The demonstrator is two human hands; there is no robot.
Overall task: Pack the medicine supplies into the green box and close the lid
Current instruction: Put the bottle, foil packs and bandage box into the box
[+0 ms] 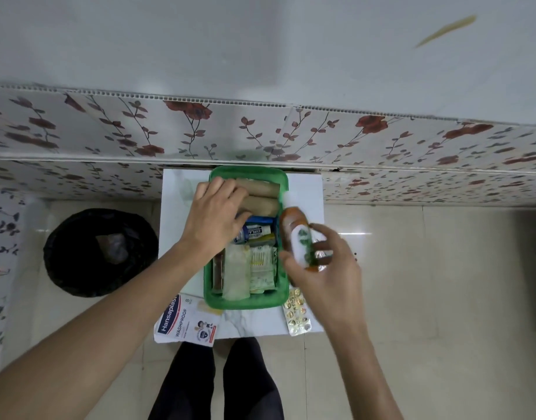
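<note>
My left hand (213, 215) resting spread on bandage rolls (260, 197) in the green box (245, 303), my right hand (322, 272) grasping an orange bottle (294, 234) at the box's right edge, plaster pack (186, 321) at the table's (254, 324) near-left corner

A round black bin (100, 252) stands on the shiny cream floor tiles (427, 283), beside the wall with red flowers (321, 131).
</note>
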